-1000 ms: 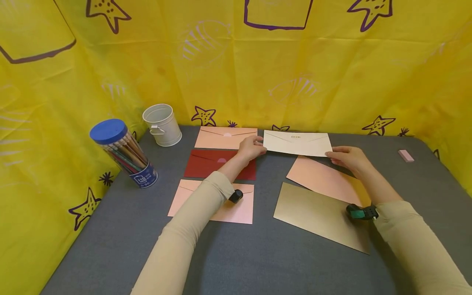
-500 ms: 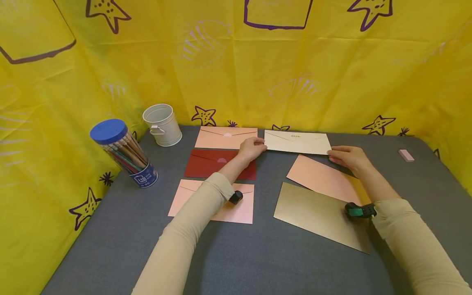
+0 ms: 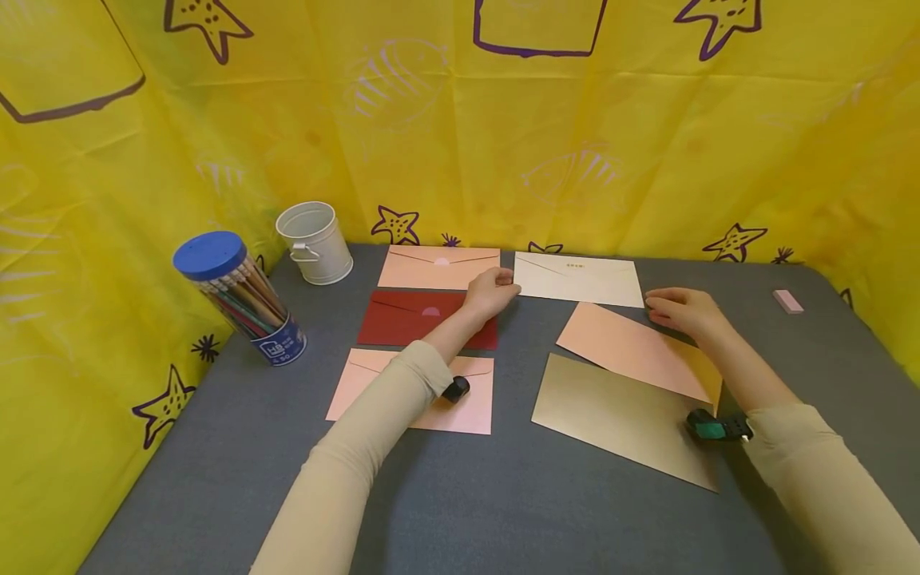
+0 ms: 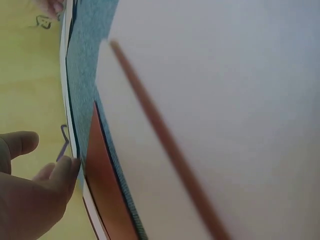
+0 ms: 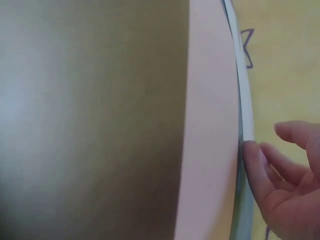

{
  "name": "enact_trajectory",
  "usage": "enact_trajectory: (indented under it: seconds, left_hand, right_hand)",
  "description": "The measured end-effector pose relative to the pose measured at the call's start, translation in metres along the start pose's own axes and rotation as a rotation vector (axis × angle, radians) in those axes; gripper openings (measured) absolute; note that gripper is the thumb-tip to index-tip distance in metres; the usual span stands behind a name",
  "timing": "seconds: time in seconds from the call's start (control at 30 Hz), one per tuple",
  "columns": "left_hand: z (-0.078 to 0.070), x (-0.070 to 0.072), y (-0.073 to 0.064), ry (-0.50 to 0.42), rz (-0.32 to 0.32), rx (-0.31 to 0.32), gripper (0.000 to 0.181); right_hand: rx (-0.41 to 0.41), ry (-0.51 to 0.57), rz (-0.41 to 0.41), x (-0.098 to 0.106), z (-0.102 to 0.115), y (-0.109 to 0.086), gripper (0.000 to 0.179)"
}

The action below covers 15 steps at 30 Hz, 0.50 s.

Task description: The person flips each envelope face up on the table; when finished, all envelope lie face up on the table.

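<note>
A white envelope (image 3: 578, 279) lies flat at the back of the table, its flap side up with small gold lettering. My left hand (image 3: 492, 292) is at its left edge; in the left wrist view the thumb stands apart from the fingers (image 4: 62, 175). By the right edge is my right hand (image 3: 686, 310), its thumb and fingers parted, with nothing between them. Below the white envelope lie a tilted pink envelope (image 3: 632, 347) and a gold envelope (image 3: 618, 415) overlapping it. Under my left arm are a red envelope (image 3: 391, 319) and a pink envelope (image 3: 470, 407).
A peach envelope (image 3: 424, 267) lies at the back, left of the white one. Farther left stand a small white bucket (image 3: 319, 247) and a blue-lidded tub of pencils (image 3: 247, 295). A pink eraser (image 3: 788, 301) lies at the right. Yellow patterned cloth (image 3: 460, 120) hangs behind.
The white envelope, held between both hands earlier, has come down flat on the table. My right hand has let go and moved slightly right; the left hand has barely moved and its grip has loosened.
</note>
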State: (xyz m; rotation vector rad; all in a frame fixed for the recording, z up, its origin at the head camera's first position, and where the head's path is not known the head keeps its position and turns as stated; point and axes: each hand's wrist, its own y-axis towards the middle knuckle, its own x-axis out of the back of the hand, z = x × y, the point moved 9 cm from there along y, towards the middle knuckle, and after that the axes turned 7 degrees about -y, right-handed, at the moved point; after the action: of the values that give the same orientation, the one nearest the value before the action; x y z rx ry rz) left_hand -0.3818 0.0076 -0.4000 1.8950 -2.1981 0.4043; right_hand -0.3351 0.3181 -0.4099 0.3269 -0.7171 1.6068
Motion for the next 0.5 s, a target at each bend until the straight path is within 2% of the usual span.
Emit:
enact_trajectory:
  seconds: [0.1,0.2,0.33,0.5]
  left_hand:
    - [-0.006,-0.006,-0.005,0.049,0.028,-0.058,0.042]
    - [-0.013,-0.016,-0.014,0.101,0.100,-0.124,0.042]
    - [-0.021,-0.037,-0.029,0.235,0.265,-0.235,0.045]
    - [-0.027,-0.069,-0.051,0.486,0.496,-0.404,0.054]
  right_hand:
    - [0.049,-0.133,0.001,0.002,0.003,-0.011,0.061]
    - [0.104,-0.246,-0.011,0.001,0.005,-0.024,0.059]
    - [0.183,-0.373,-0.035,-0.001,0.007,-0.040,0.054]
    - [0.320,-0.493,-0.039,-0.008,0.011,-0.059,0.051]
